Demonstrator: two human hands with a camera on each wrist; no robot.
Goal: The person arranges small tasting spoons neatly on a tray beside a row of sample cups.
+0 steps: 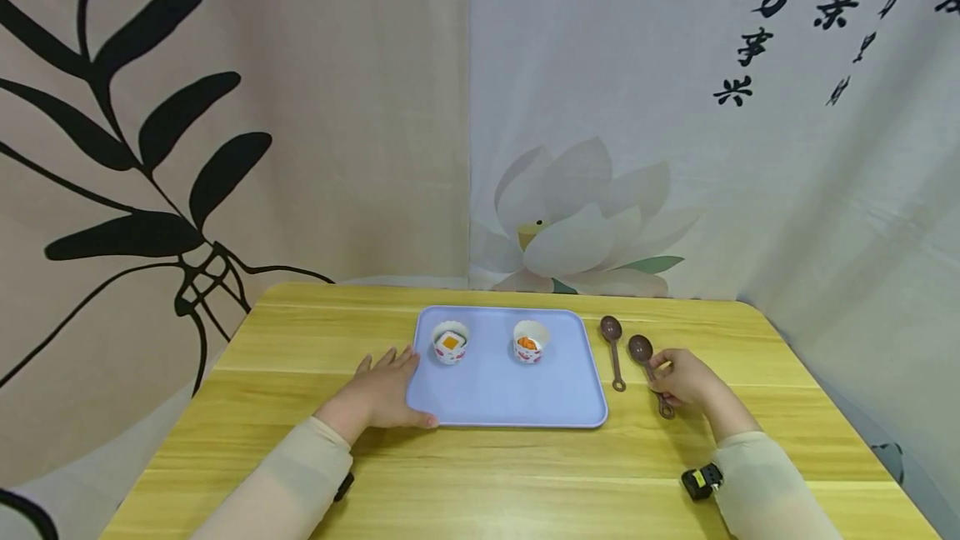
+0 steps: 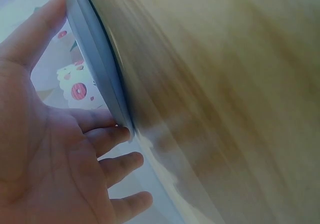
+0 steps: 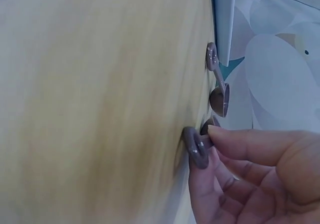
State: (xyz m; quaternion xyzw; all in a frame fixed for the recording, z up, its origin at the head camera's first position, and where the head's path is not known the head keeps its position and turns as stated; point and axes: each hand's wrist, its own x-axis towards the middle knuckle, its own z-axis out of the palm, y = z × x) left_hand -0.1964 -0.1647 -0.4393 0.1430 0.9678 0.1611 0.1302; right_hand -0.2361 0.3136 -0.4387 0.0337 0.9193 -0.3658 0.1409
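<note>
My left hand (image 1: 388, 392) spreads against the tray (image 1: 510, 398), and my right hand (image 1: 684, 377) pinches a brown spoon (image 1: 640, 347) that seems to rest on the table (image 1: 525, 482), right of the other spoon (image 1: 611, 329).

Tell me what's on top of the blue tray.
On the tray, the left cup holds a white-and-yellow piece; the right cup holds orange pieces. The tray surface under both cups, and anything beneath those pieces, is covered.
</note>
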